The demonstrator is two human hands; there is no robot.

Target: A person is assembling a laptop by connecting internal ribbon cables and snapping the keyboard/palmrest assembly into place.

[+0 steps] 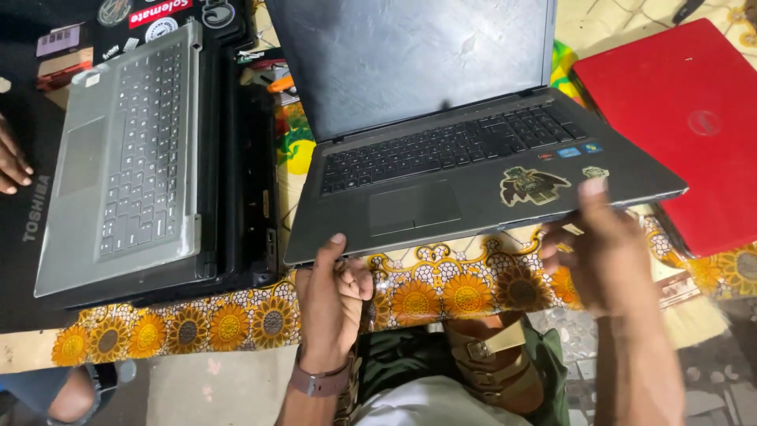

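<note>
Here, the items are listed from largest to smallest:

- The counter (441, 296) is covered by a cloth printed with yellow sunflowers.
- An open dark grey laptop (473, 170) is held at its front edge, which overhangs the counter's near side; the dark screen is tilted back, and a cartoon sticker is fixed right of the touchpad.
- A closed red laptop (686, 118) is laid just right of it.
- An open silver laptop (126, 158) is stacked on black laptops (240, 181) at the left.
- The left hand (330, 304), with a watch (319, 383) at the wrist, is closed on the grey laptop's front-left edge, thumb on top.
- The right hand (603, 252) is blurred at the front-right corner; fingers are curled under the edge, but a firm grip cannot be confirmed.
- Another person's hand (11, 162) is rested at the far left.
</note>
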